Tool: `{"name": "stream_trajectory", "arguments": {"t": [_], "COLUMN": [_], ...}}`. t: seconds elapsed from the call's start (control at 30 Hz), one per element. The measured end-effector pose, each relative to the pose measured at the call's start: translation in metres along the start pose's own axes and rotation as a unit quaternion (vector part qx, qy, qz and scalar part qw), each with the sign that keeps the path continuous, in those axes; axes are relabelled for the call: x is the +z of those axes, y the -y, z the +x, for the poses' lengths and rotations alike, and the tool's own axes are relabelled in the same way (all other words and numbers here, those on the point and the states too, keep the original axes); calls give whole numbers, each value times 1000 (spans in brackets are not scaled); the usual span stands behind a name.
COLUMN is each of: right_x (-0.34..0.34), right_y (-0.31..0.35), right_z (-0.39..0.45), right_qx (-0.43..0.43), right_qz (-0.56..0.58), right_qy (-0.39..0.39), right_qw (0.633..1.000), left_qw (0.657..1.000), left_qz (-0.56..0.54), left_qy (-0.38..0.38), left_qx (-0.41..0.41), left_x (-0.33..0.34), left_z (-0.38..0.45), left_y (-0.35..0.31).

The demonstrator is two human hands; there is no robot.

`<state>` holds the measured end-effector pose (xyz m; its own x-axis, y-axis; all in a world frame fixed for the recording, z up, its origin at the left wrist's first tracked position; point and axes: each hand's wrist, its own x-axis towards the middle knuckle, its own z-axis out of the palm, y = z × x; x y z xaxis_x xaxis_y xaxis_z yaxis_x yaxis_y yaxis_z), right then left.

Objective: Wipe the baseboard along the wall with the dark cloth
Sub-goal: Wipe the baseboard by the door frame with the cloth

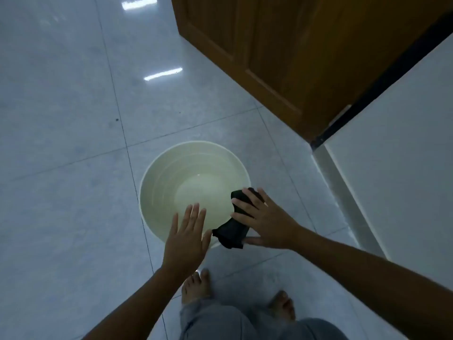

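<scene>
The dark cloth is bunched and hangs over the near right rim of a white bucket that holds water. My right hand lies on top of the cloth, fingers spread around it, gripping it. Just left of the cloth, my left hand hovers flat over the bucket's near rim with fingers apart and nothing in it. The pale baseboard runs along the foot of the white wall at the right, a short way from the bucket.
A brown wooden door stands open at the upper right, with a dark door frame beside the wall. Glossy grey floor tiles spread to the left. My bare feet and grey trousers are at the bottom.
</scene>
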<state>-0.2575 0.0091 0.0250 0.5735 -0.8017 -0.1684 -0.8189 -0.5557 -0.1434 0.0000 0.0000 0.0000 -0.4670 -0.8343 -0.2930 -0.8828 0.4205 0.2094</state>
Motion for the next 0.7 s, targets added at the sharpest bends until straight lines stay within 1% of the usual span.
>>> {"name": "stream_trajectory", "arguments": {"t": [0.13, 0.2, 0.3, 0.37, 0.47, 0.57, 0.7], "right_x": [13, 19, 22, 23, 20, 9, -17], "right_y": [-24, -28, -38, -37, -29, -21, -25], "right_z": [21, 25, 23, 18, 6, -12, -44], "right_qx": [-122, -173, -215, -220, -187, -100, 20], "right_qz": [-57, -68, -99, -104, -82, -17, -19], "right_qy": [-84, -113, -122, -126, -126, -124, -137], "right_qw": [987, 976, 964, 962, 971, 987, 990], "left_qw": [996, 993, 989, 988, 990, 994, 996], "left_qz": [11, 16, 22, 19, 7, 0, 14], "left_qy": [-90, -110, -141, -153, -143, -111, -85], "left_qx": [22, 31, 24, 18, 5, -10, 4], "left_x": [7, 12, 18, 20, 19, 17, 7], "left_z": [4, 4, 5, 6, 5, 4, 9], "left_y": [1, 2, 5, 5, 1, 1, 1]}}
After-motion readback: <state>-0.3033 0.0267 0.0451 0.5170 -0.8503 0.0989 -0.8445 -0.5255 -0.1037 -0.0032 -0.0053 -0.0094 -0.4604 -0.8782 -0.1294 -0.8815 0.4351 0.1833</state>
